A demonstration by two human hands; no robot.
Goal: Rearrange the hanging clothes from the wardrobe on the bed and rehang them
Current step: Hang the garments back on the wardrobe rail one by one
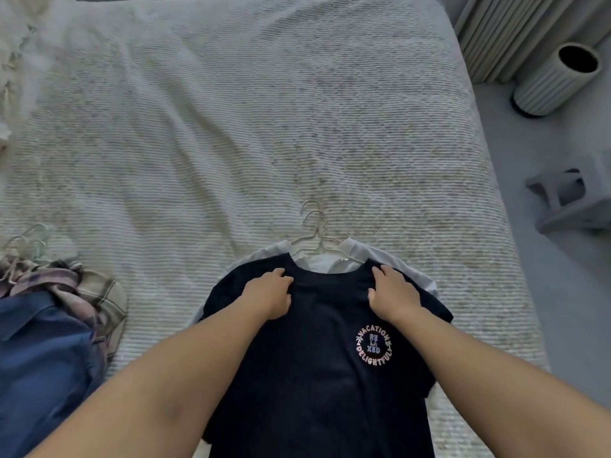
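A: What's hidden around the navy T-shirt?

B: Its hem runs off the bottom edge. A white shirt lies beneath it, only collar and shoulders showing, with 2 wire hangers poking out above the neckline.

A: And the hands?

B: The left hand and right hand each bunch shoulder fabric in curled fingers.

A: Room nearby?

B: Bare bed beyond the collar; left of it, a pile of clothes, cut off. Right, the mattress edge, then a ribbed cylinder.
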